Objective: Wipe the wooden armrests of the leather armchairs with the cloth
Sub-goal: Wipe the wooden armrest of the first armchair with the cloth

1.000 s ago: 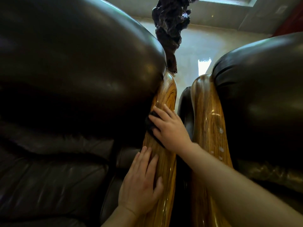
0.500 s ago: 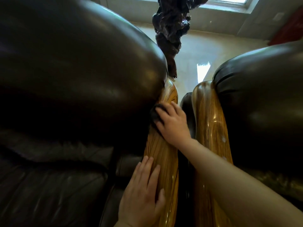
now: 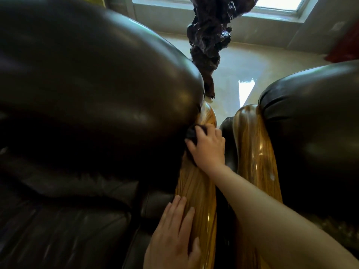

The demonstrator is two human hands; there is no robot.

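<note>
Right hand [image 3: 208, 147] pressed a dark cloth [image 3: 191, 133] onto the left armchair's wooden armrest [image 3: 196, 187], near its far end, right where wood meets the leather cushion [image 3: 97, 84]. Fingers [image 3: 201, 132] were curled together over the cloth, which was mostly hidden under them. Left hand [image 3: 172, 235] lay flat on the same armrest nearer the camera, fingers extended and close together, holding nothing. Second wooden armrest [image 3: 254, 152] sat just beside, untouched.
</note>
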